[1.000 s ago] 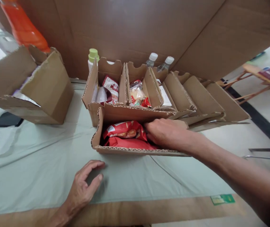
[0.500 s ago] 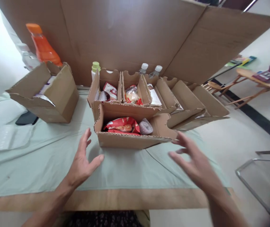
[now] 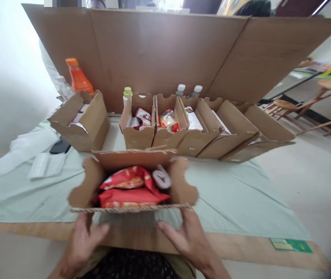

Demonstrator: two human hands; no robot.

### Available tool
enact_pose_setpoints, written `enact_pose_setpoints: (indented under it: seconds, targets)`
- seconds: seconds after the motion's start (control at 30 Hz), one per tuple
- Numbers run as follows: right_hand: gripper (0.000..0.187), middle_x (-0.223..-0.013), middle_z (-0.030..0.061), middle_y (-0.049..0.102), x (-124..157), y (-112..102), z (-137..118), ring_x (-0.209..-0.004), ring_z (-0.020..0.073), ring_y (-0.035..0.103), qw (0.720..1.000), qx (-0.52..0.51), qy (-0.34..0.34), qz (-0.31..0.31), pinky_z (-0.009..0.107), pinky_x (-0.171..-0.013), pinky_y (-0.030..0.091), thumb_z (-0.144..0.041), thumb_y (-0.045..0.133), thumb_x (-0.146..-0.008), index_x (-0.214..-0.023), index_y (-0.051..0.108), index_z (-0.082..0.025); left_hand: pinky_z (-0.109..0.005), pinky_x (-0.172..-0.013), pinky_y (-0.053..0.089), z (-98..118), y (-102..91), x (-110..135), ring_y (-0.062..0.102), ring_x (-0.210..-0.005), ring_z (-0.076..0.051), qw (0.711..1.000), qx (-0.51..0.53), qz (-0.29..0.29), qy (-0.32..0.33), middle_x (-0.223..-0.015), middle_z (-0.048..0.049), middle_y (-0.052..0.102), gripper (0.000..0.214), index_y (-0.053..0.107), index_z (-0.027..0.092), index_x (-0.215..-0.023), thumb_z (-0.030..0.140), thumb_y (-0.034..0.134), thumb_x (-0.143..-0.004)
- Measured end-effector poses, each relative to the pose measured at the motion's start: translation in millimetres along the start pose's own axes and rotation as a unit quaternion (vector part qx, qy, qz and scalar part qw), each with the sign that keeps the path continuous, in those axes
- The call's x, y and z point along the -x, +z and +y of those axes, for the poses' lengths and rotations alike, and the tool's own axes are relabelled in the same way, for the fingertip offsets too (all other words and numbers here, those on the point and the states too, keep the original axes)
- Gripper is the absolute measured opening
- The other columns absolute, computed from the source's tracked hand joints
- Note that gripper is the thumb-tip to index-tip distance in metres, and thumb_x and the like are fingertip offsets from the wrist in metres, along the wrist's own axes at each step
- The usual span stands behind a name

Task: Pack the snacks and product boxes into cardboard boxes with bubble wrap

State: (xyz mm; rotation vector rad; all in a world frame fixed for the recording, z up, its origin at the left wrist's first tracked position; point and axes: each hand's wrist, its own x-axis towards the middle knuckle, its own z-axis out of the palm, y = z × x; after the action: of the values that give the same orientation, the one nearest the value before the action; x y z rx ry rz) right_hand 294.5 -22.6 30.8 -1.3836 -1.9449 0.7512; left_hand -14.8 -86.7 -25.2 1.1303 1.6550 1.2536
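Observation:
A cardboard box (image 3: 179,180) with an open top is held near the table's front edge, between my two hands. My left hand (image 3: 82,240) grips its lower left end, and my right hand (image 3: 190,240) its lower right end. Both thumbs point inward on the near side, while the other fingers are partly hidden by the box. Inside lie red snack packets (image 3: 130,195) with food pictures, and a rolled piece of pale bubble wrap (image 3: 162,178) at the right. The box's front edge is slightly blurred.
Several open cardboard boxes (image 3: 165,140) stand in a row behind, holding packets and papers. Another cardboard box (image 3: 92,130) is at left, near an orange bottle (image 3: 81,81), a black phone (image 3: 60,146) and plastic wrap (image 3: 47,164). A tall cardboard panel (image 3: 165,50) stands behind.
My hands, open and apart before, have closed on the box with the red packets. The box has come away from the row toward me and to the left.

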Motion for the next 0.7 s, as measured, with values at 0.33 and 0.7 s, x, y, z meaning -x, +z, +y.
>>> enact_pose_setpoints:
  seconds: [0.33,0.7]
  targets:
    - [0.057,-0.106,0.0133,0.075,12,-19,15,-0.106,0.0366,0.07,0.987,0.101,0.017,0.126,0.048,-0.091,0.057,-0.058,0.065,-0.09,-0.132,0.063,-0.02,-0.051,-0.127,0.03,58,58.2,-40,0.051,-0.143,-0.035,0.99,0.051,-0.077,0.108,-0.133,-0.0141,0.067,0.064,0.059,0.02,-0.136,0.048,0.077,-0.081]
    - [0.053,-0.129,0.013,0.072,26,60,-5,-0.117,0.029,0.07,0.973,0.032,-0.23,-0.018,0.041,-0.095,0.061,-0.022,0.06,-0.095,-0.147,0.05,-0.023,-0.048,-0.117,0.045,31,-34.7,-108,0.058,-0.136,-0.034,0.987,0.046,0.096,0.118,-0.144,-0.0127,0.064,0.076,0.053,0.021,-0.144,0.042,0.077,-0.076]
